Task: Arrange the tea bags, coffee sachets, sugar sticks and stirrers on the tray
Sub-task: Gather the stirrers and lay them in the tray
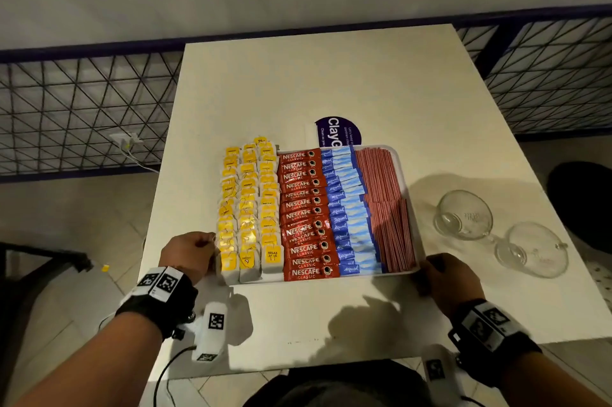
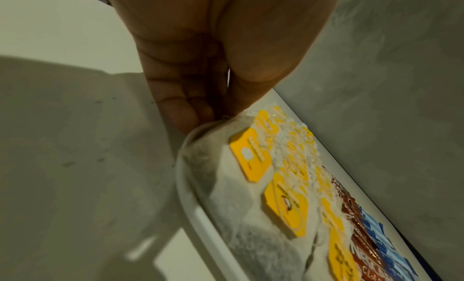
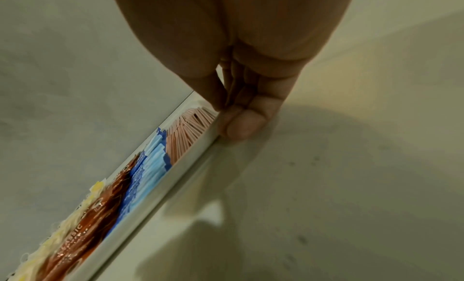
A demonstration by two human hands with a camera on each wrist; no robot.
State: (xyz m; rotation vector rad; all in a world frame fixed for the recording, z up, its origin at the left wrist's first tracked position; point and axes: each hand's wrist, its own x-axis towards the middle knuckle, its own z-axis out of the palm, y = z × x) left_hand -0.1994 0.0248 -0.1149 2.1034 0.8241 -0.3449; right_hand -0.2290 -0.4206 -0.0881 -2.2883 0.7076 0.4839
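Each hand, left [image 1: 188, 252] and right [image 1: 447, 277], pinches its near corner of the tray [image 1: 402, 159], likely to square or lift the sorted rows evenly.

Glossy foil coffee sachets [image 1: 306, 212]; clear glass cups [image 1: 463, 214]

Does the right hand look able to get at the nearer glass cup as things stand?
Probably yes: the nearer glass cup lies just beyond the right hand over bare table, though that hand's grip is on the tray.
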